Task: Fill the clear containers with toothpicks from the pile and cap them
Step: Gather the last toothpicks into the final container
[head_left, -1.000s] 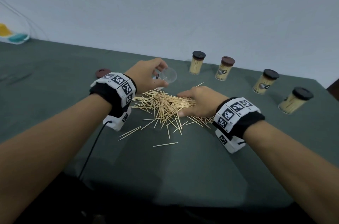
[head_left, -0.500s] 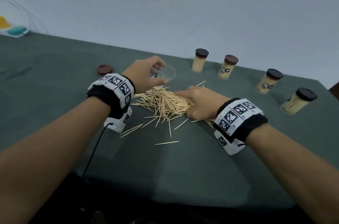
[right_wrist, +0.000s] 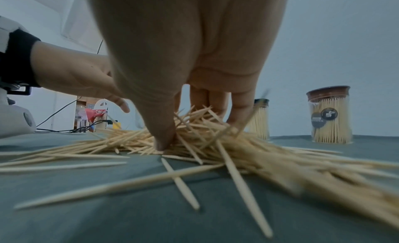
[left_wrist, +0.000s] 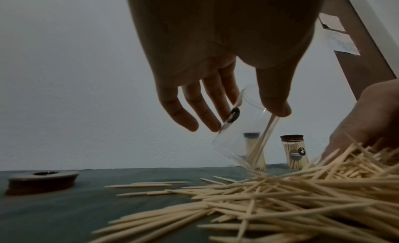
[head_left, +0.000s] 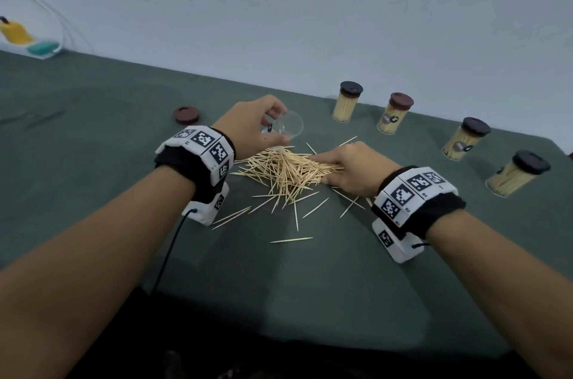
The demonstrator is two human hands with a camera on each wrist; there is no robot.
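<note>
Holds the clear container (head_left: 286,127) in the left hand (head_left: 251,127), thumb on one side, fingers on the other, just above the far edge of the toothpicks (head_left: 285,171). Tips it so the open mouth looks back toward the right hand (head_left: 347,171). Looks nearly empty, maybe one stick inside. Digs into the pile with the right hand, thumb and fingers closing round a bunch, thumb tip down on the table (head_left: 279,301). Sits close by, just left of that bunch and a bit farther away. Probably needs the sticks turned to line up with the tipped container, ends first into the mouth.
</note>
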